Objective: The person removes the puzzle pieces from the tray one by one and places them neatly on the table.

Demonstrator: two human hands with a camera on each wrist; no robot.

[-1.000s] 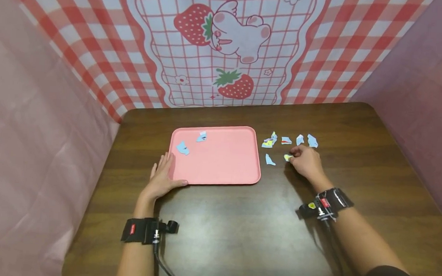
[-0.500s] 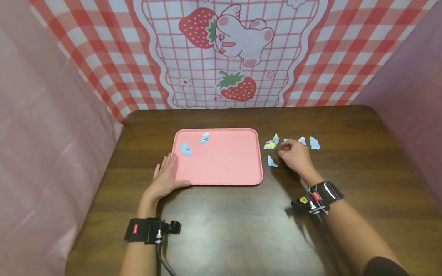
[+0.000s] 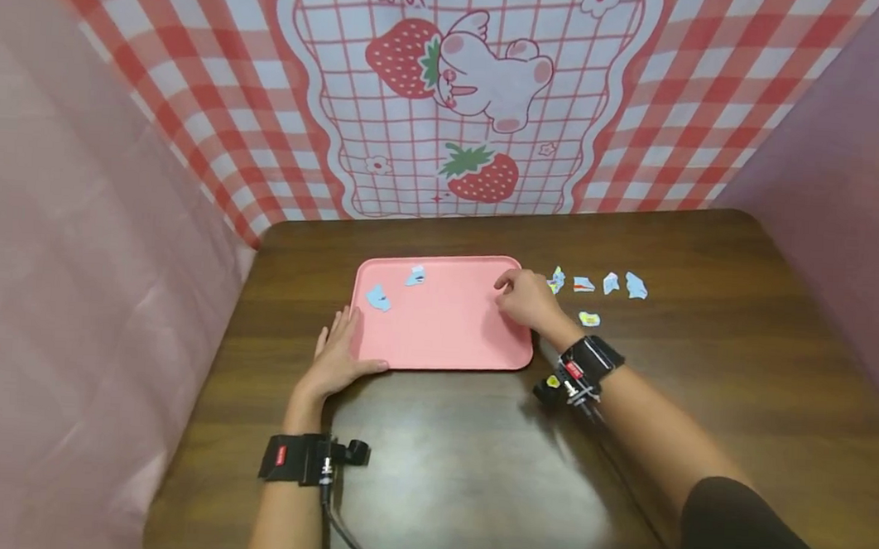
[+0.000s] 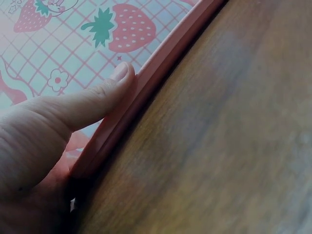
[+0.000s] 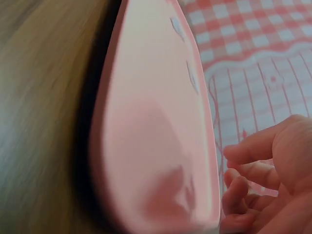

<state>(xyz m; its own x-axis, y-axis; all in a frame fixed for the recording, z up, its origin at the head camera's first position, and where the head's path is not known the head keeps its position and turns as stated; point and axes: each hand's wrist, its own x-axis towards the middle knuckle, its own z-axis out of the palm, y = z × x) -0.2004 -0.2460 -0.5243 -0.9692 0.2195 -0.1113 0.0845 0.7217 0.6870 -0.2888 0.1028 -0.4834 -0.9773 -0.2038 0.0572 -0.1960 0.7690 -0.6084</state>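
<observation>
My left hand (image 3: 336, 360) rests at the near left corner of a pink tray (image 3: 444, 333), fingers straight along its left edge. In the left wrist view the thumb (image 4: 97, 100) lies on the tray's rim. Over the tray's right part hovers my right hand (image 3: 528, 300), fingers loosely bent. Nothing shows between those fingers (image 5: 256, 144) in the right wrist view. Towards the tray's far left lie two irregular light blue paper pieces, one lower (image 3: 378, 298) and one near the back rim (image 3: 415, 276).
Right of the tray, several paper pieces form a row, including a red-striped one (image 3: 583, 284) and a plain blue one (image 3: 636, 286). A yellow-marked piece (image 3: 590, 319) lies nearer. The right hand partly covers the leftmost piece (image 3: 556, 279). A checked cloth (image 3: 702, 106) hangs behind the table.
My right hand has moved left from the yellow-marked piece to above the tray, uncovering that piece on the table. The light blue piece beside the tray no longer shows. My left hand stays put.
</observation>
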